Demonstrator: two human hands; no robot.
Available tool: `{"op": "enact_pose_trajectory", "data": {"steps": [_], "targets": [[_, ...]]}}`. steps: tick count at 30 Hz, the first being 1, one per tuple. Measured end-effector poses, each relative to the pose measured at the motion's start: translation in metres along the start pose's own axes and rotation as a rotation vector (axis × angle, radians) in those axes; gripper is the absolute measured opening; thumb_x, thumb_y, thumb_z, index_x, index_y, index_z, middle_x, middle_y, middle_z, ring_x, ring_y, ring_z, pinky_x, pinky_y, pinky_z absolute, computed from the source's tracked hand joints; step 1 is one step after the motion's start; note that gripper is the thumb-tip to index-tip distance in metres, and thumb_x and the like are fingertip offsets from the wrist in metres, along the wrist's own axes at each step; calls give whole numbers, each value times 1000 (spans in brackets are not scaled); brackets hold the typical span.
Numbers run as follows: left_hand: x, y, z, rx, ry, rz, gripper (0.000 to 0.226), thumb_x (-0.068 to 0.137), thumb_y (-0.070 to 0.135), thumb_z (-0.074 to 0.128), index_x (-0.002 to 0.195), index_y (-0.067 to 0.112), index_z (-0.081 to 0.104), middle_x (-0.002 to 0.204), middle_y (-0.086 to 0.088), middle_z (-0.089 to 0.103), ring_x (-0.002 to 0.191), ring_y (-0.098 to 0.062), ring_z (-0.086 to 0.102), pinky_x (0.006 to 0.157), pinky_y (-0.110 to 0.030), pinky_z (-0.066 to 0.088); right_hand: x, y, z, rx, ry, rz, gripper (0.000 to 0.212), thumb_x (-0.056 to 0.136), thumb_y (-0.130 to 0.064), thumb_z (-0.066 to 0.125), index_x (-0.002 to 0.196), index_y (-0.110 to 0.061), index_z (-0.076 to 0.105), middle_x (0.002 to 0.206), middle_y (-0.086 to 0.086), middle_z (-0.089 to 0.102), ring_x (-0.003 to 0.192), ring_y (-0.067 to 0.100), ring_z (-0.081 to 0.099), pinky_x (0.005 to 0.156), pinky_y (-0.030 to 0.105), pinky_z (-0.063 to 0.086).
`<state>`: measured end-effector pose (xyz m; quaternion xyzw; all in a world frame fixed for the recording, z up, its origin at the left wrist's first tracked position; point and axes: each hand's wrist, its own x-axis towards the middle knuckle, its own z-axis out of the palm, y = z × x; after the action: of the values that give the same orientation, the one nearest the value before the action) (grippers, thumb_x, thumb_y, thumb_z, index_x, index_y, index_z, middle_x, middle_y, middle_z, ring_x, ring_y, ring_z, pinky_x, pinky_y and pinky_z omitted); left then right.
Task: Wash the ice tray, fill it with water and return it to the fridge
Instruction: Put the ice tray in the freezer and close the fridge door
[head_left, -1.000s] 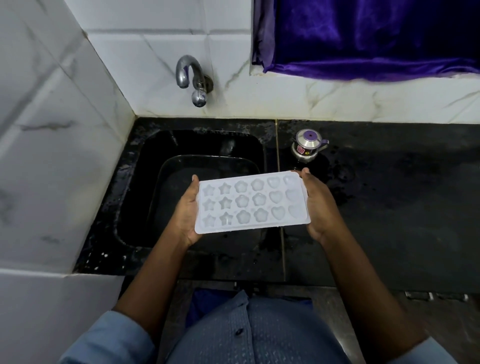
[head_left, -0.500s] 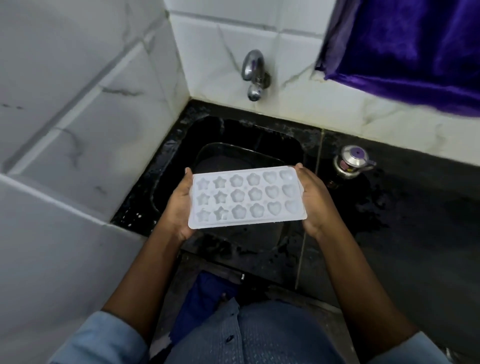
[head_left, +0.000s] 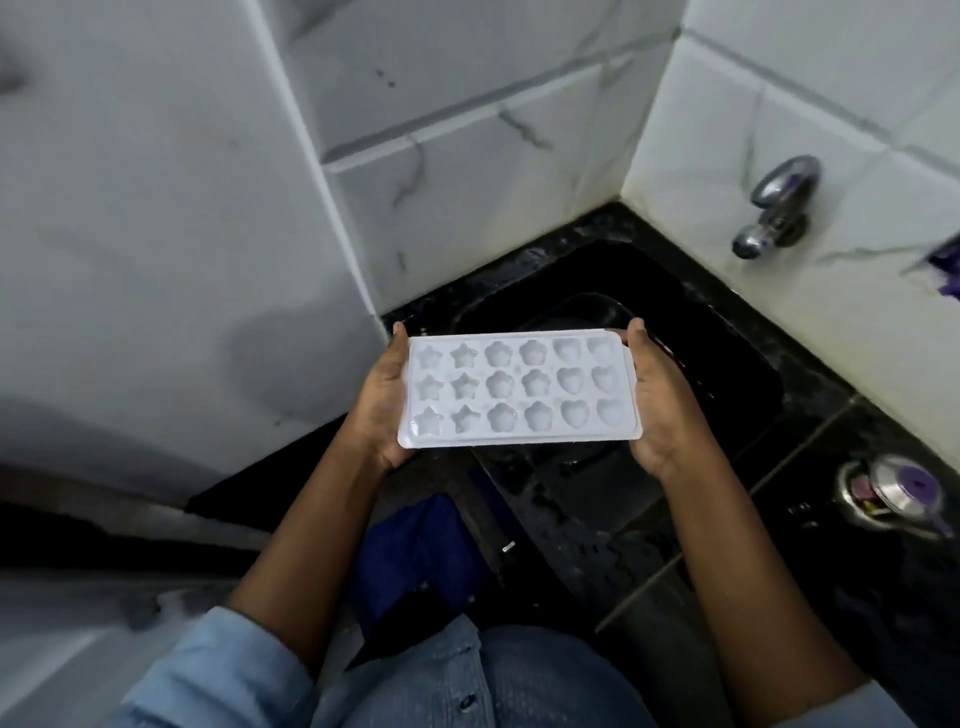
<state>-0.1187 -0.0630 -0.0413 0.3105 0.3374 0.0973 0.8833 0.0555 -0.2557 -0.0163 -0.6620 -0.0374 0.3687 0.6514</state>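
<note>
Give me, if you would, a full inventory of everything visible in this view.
ice tray: one, white, held over the sink's near edge
sink: one, black, set in the counter below the tap
tap: one, silver, on the wall, upper right
steel container: one, silver with purple knob, on the counter at right
counter: one, black, around the sink
wall tiles: several, white with grey veins, behind and left
purple cloth: one, sliver at right edge
blue cloth: one, dark blue, below the counter edge
shirt: one, light blue, bottom
left hand: grips the tray's left end
right hand: grips the tray's right end
</note>
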Motion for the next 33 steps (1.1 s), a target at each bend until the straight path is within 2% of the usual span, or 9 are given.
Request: {"op": "enact_pose_trajectory", "data": {"steps": [4,6,9,12,17,24,29,33], "targets": [[-35,-2,-22,-25,114,63,87,104,71,25,98,10,86,116,-18,78,102,-34,78,77,-48,66,1,5,28,-34,-164,50,54,107,-60,38,104,-26,80,115,10,78,104,31,76,88,46,59],[-51,-3,-37,-44,163,93,88,103,74,26,101,9,86,118,-19,77,105,-36,77,81,-50,65,0,9,42,-60,-224,66,54,107,-59,39,110,-24,79,118,11,77,107,32,75,93,49,58],[-74,-9,-60,-99,242,138,87,101,76,31,118,6,79,129,-22,72,114,-39,73,87,-54,62,-2,17,61,-82,-305,85,58,105,-59,44,128,-14,72,123,14,75,114,36,72,103,58,53],[-100,-18,-78,-127,316,203,85,101,75,33,130,4,70,133,-24,70,118,-41,71,92,-56,59,-8,24,80,-102,-372,93,61,105,-56,47,135,-6,65,125,17,74,117,40,70,104,61,51],[-149,-34,-100,-235,395,268,80,104,71,31,118,5,74,119,-22,76,101,-37,77,74,-50,65,-31,38,117,-148,-490,117,60,106,-54,46,135,-5,66,123,18,74,115,39,71,99,54,54],[-226,-60,-148,-327,512,342,90,99,79,28,130,6,69,130,-23,71,111,-40,74,85,-52,62,-69,74,178,-240,-648,162,61,103,-56,50,135,-7,66,126,19,73,118,41,69,104,59,52],[-279,-81,-183,-382,624,402,93,98,81,25,127,5,71,127,-25,72,108,-42,74,81,-53,64,-101,101,226,-335,-780,167,65,97,-62,55,133,-10,68,127,19,72,117,42,70,104,67,49],[-324,-99,-206,-421,746,473,94,99,81,25,130,3,68,127,-26,72,112,-45,72,96,-60,55,-131,123,265,-390,-898,171,68,92,-63,61,137,-12,63,128,17,72,117,41,70,102,67,51]]}}
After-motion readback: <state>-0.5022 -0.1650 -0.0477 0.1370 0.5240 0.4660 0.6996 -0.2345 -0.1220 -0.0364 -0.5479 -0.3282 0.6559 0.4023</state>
